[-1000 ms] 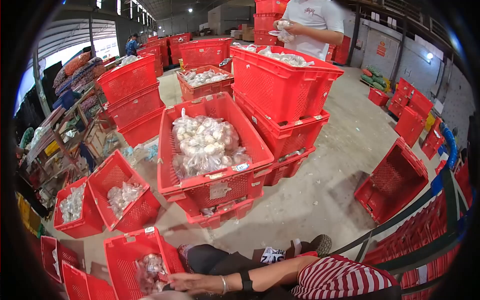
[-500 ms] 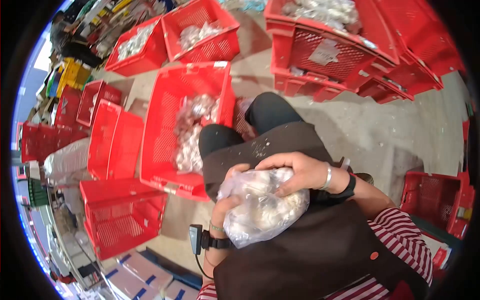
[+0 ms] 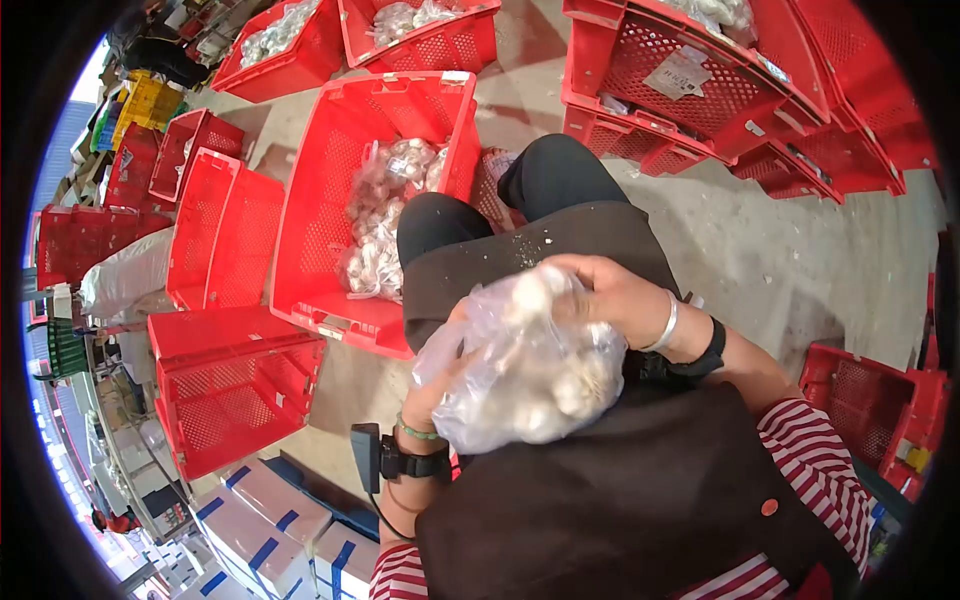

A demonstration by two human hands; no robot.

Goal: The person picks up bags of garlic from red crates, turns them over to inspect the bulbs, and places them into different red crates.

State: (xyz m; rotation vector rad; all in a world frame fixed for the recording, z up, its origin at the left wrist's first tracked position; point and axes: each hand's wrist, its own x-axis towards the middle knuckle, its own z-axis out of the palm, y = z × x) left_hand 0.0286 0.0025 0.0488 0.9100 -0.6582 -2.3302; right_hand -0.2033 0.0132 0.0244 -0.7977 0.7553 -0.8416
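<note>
We've got one clear bag of garlic (image 3: 535, 375) in the lower middle of the frame, held up over the dark apron (image 3: 640, 490). Our right hand (image 3: 625, 303) is curled partway over the bag's top right, and our left hand (image 3: 432, 390) is closed around its left side. Part of that hand is behind the plastic and it's all a bit blurred, so we can't tell how every finger sits. Handling tips, just our take: keep a palm under the heavy part, squeeze only lightly because thin plastic probably snags on dry stems, and keep the loose plastic gathered so nothing spills. Staying over the lap seems smart, too. Okay, headcount: one bag in two hands, and no way to count the bulbs through the crinkles. One big crate (image 3: 308, 225) sits left of center with a heap of bagged garlic (image 3: 378, 250) along its right side, too jumbled to number. Two more crates (image 3: 430, 50) at the top left hold bags, plus the top one of the stack (image 3: 730, 100) at upper right, so at least four crates with bags in view. Lower left, we count at least three white boxes (image 3: 265, 497) with blue tape. Black wristbands (image 3: 710, 350): two, one per arm.
</note>
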